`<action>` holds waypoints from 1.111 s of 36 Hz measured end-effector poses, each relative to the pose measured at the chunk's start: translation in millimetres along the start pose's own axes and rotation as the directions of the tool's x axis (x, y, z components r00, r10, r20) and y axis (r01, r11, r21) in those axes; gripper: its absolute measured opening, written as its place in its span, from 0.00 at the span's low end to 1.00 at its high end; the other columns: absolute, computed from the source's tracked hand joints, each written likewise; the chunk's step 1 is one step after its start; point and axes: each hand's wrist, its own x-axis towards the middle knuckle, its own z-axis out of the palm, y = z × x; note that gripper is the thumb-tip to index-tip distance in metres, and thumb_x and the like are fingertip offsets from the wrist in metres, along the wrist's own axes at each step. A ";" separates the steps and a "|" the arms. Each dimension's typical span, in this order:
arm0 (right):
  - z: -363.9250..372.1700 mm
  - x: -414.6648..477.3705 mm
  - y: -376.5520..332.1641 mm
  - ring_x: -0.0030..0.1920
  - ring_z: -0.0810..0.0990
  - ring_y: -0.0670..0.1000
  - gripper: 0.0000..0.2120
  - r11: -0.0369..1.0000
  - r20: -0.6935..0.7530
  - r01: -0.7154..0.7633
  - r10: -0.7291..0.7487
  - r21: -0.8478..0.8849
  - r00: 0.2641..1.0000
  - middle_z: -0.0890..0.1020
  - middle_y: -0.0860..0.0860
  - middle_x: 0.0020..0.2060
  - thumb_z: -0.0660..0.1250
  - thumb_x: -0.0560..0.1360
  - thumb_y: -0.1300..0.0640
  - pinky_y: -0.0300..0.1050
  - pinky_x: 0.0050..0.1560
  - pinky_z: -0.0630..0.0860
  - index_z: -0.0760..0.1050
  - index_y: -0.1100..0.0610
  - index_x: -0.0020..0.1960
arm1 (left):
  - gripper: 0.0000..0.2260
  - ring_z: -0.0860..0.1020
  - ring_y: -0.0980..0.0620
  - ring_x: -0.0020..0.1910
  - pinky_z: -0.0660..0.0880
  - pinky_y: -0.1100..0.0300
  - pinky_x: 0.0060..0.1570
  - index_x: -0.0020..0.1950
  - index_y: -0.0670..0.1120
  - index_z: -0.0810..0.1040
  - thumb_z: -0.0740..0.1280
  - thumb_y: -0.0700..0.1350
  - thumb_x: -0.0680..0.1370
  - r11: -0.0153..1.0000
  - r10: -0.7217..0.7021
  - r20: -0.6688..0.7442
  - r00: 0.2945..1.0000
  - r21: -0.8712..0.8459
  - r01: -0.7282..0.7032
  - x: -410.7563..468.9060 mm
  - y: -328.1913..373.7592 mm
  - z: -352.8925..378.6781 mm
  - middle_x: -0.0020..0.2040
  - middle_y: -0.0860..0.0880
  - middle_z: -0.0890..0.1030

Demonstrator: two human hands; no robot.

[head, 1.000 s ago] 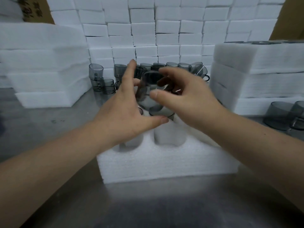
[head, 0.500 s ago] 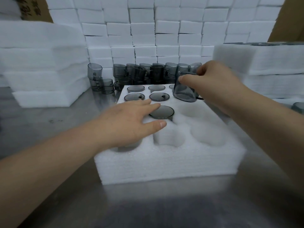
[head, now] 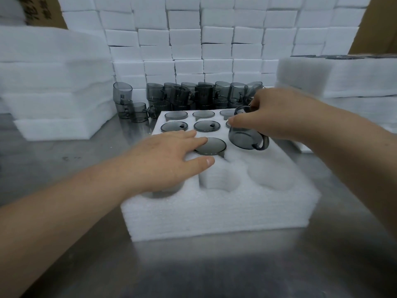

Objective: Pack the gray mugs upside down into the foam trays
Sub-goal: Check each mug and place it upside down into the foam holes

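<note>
Steel table [head: 64, 168]; loose mugs [head: 193, 95] behind foam tray [head: 214, 207]; right hand [head: 277, 117] holds mug [head: 245, 138].

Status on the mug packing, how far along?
Done: at least six mugs sit upside down in the foam tray; the left hand rests flat on it. In hand: the right hand grips another mug, tilted over the right column. Left: two empty near pockets and the loose mugs behind.

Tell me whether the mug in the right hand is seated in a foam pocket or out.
Out: the right hand holds the mug tilted, with its body and handle showing above the foam tray.
</note>
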 end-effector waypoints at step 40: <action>-4.6 -5.5 -4.1 0.44 0.76 0.52 0.21 0.972 0.215 0.088 -0.040 -0.218 0.976 0.79 0.49 0.49 0.60 0.69 0.42 0.41 0.38 0.67 0.73 0.53 0.57 | 0.43 0.50 0.61 0.74 0.53 0.54 0.73 0.73 0.64 0.56 0.41 0.75 0.59 1.000 -0.008 0.013 1.000 0.025 0.007 -3.2 4.0 -4.4 0.75 0.63 0.52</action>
